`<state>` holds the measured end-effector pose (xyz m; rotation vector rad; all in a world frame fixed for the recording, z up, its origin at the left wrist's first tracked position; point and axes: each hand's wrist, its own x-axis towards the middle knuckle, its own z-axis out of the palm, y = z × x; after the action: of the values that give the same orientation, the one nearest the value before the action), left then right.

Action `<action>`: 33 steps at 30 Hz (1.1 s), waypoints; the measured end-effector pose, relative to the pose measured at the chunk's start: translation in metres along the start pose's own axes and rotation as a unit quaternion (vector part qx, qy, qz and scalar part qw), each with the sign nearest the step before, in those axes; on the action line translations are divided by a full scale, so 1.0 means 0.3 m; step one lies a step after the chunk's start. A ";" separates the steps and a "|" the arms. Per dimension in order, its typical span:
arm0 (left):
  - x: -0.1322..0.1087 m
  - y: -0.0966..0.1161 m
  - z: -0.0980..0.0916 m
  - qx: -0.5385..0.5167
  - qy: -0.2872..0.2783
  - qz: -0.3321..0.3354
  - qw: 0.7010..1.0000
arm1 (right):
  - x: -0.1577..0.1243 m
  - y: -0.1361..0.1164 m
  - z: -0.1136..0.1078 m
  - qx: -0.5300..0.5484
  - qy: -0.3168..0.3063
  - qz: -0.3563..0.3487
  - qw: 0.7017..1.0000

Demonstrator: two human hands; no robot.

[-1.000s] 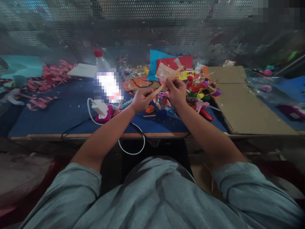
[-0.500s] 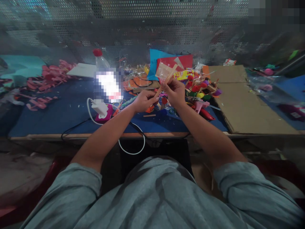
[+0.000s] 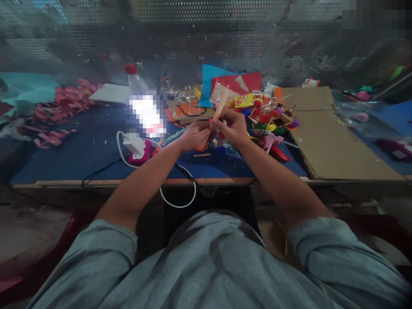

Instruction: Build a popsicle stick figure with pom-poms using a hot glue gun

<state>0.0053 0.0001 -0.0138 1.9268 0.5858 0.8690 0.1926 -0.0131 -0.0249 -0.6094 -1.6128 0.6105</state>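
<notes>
My left hand (image 3: 197, 135) and my right hand (image 3: 233, 127) meet above the middle of the blue-topped table (image 3: 103, 165). Between them stands a flat wooden craft stick (image 3: 221, 104), tilted with its upper end pointing away from me. The fingers of both hands are closed around its lower end, fingertips touching. My fingers hide that lower end. Beneath the hands lies a clutter of coloured scraps, and a short wooden strip (image 3: 202, 155) rests on the table just in front.
A pink glue gun (image 3: 272, 141) and a heap of coloured craft pieces (image 3: 273, 118) lie right of my hands, beside flat cardboard (image 3: 341, 146). Leftward stand a purple power block (image 3: 141, 154) with a white plug and cable, a red-capped bottle (image 3: 137, 83) and pink cut-outs (image 3: 72, 98).
My right hand has slid down the stick to meet my left hand. The stick now stands more upright, and its lower end is covered by my fingers.
</notes>
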 end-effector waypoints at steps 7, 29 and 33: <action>0.005 -0.023 -0.020 -0.026 -0.058 0.010 0.998 | 0.008 0.027 0.000 0.018 0.024 0.023 0.999; 0.011 -0.048 0.002 -0.055 -0.016 0.029 0.998 | 0.006 0.018 0.013 0.067 0.028 0.072 0.995; 0.016 -0.060 0.009 -0.109 -0.027 0.025 0.993 | 0.007 0.008 0.017 0.080 0.029 0.071 0.994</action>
<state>0.0094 0.0103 -0.0289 1.7666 0.3943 0.8734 0.1874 -0.0103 -0.0257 -0.6201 -1.4577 0.8121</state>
